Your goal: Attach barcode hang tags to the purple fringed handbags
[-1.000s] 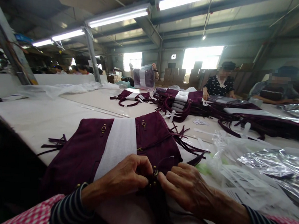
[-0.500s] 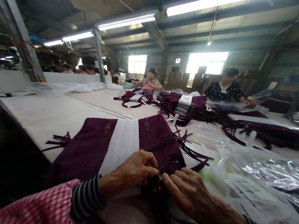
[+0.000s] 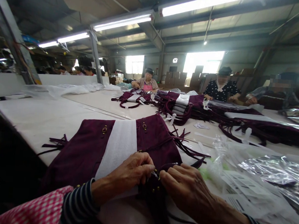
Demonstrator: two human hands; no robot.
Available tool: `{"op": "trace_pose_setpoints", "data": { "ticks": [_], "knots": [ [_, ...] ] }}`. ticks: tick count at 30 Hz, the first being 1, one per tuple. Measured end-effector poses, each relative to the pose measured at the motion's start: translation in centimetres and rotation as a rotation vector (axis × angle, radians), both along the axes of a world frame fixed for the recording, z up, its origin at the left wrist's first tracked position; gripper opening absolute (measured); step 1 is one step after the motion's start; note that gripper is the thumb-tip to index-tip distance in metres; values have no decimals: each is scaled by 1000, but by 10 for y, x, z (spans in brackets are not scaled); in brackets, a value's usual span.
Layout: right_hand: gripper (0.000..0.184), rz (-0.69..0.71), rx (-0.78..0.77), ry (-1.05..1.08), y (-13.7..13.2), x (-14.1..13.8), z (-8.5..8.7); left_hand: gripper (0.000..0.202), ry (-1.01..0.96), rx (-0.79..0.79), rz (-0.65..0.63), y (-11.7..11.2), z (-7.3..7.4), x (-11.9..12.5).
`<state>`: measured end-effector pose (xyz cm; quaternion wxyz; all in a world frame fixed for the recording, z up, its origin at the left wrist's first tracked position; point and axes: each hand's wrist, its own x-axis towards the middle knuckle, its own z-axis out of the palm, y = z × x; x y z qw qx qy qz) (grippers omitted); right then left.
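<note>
A plum suede handbag (image 3: pixel 157 143) lies flat on the white table (image 3: pixel 36 124), with a white paper band (image 3: pixel 117 147) across it and a long fringe (image 3: pixel 185 145) at its side. My left hand (image 3: pixel 127 175) and my right hand (image 3: pixel 187 189) meet over a dark strap end with small brass studs (image 3: pixel 154 191). The fingertips of both hands pinch a thin cord (image 3: pixel 170 165) at this strap, almost touching each other. My fingers hide whatever they hold at the pinch.
To the right lie silver foil bags (image 3: pixel 270 170) and printed sheets (image 3: pixel 246 194). More plum bags (image 3: pixel 180 105) lie further along the table. Several co-workers (image 3: pixel 223 88) sit beyond them, and cardboard boxes (image 3: pixel 174 78) stand at the back.
My hands stay together at the strap, with small finger shifts. The view has moved slightly. The far co-worker no longer holds up a bagged item.
</note>
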<state>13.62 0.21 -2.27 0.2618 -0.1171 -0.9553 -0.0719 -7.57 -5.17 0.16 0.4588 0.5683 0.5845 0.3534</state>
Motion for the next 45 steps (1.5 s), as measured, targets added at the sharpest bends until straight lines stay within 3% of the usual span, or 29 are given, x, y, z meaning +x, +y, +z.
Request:
{"op": "trace_pose_setpoints", "data": {
  "ticks": [3, 6, 8, 11, 14, 17, 21, 25, 29, 39, 45],
  "knots": [
    [5, -145, -209, -30, -7, 2, 18, 25, -108, 28, 23, 0, -3, -4],
    [17, -253, -424, -51, -11, 5, 37, 27, -175, 90, 58, 1, 0, -5],
    [13, -280, -590, -38, -11, 4, 45, 26, -180, 122, 72, 1, 6, -3],
    [9, -245, -877, 17, -4, -4, 47, 24, -162, 160, 54, 1, 18, 3],
    [10, -112, -1203, 54, 4, -16, 41, 22, -164, 173, 38, 2, 26, 8],
    [12, -42, -1358, 127, 7, -22, 35, 23, -193, 159, 57, 3, 25, 9],
    [15, -72, -1317, 230, 8, -19, 33, 32, -191, 108, 89, 2, 12, 5],
    [21, -65, -1312, 238, 8, -17, 32, 33, -163, 50, 9, -3, 2, 7],
    [22, -72, -1226, 256, 10, -17, 28, 14, -74, 75, 67, -4, -1, 20],
    [20, -161, -1071, 319, 9, -9, 26, 35, -69, 110, 119, -4, -8, 20],
    [18, -248, -1006, 250, 14, 3, 24, 27, -139, 99, 182, -10, -5, 19]
  ]
}}
